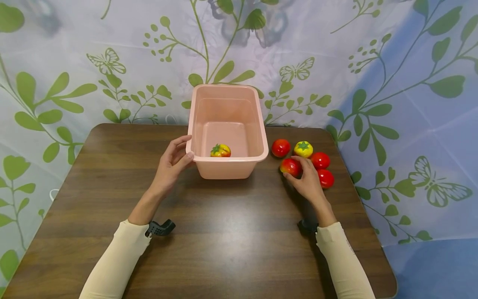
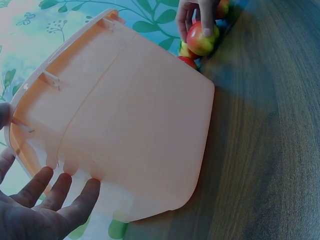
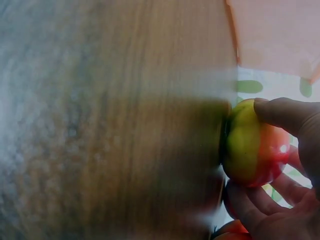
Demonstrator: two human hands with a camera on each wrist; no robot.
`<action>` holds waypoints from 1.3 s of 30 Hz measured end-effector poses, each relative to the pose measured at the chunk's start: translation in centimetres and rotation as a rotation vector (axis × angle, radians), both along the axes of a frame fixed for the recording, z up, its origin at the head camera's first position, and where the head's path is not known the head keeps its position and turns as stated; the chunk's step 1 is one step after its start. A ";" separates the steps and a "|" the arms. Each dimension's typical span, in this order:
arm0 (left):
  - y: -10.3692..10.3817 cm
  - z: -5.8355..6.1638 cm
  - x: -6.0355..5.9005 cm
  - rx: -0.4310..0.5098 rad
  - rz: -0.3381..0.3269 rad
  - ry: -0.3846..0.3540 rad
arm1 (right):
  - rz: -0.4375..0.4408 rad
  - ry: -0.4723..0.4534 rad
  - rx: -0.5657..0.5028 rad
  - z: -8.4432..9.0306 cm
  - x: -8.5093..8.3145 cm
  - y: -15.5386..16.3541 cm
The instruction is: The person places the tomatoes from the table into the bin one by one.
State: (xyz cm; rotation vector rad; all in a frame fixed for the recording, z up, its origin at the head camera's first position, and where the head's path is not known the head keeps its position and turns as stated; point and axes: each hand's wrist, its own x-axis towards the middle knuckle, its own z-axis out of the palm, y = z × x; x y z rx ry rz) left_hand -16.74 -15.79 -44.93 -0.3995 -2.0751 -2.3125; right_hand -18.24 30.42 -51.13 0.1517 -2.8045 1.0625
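- Six toy tomatoes show in all: five on the table to the right of the tub, one inside it.
- Of the five outside, three are plain red [image 1: 281,148], [image 1: 320,160], [image 1: 326,178]; one is yellow with a green leafy top [image 1: 303,149]; one is red shading to yellow-green [image 1: 290,167].
- One pink tub [image 1: 228,164] stands upright on the brown table [image 1: 224,232], towards the far edge, just in front of the leaf-printed cloth [image 1: 74,62].
- The tub holds a single yellow and red tomato [image 1: 220,150] with a green top, lying on the floor of the tub near the front wall, left of centre.
- The left hand [image 1: 172,162] rests against the tub's front left corner, the thumb on the rim and the fingers straight along the outside of the left wall; the left wrist view shows these fingers [image 2: 65,192] spread flat on the tub's side, relaxed and curled round nothing.
- The right hand [image 1: 307,179] grips the red and yellow-green tomato, with the fingers curled over its top and the thumb at its side; the right wrist view shows this tomato [image 3: 252,145] pinched between thumb and fingers, close above the table.
- That tomato sits nearest the tub of the five, just beside the tub's front right corner and touching or almost touching the red ones behind the hand.
- Two cream sleeves [image 1: 119,257] cover the forearms, each with a dark wrist mount [image 1: 160,228] beneath it.
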 end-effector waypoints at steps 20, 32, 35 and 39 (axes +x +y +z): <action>0.0 -0.2 0.0 0.030 -0.003 0.009 | -0.032 0.076 -0.004 1.7 -0.1 0.0; 0.2 -0.1 0.0 0.030 -0.002 0.000 | -0.074 0.228 -0.067 4.9 -0.2 -0.1; 0.2 -0.1 0.0 0.033 0.001 -0.001 | -0.080 0.256 -0.075 6.0 -0.4 -0.1; 0.1 -0.1 0.0 0.024 0.005 -0.006 | -0.082 0.301 -0.112 7.3 -0.7 -0.3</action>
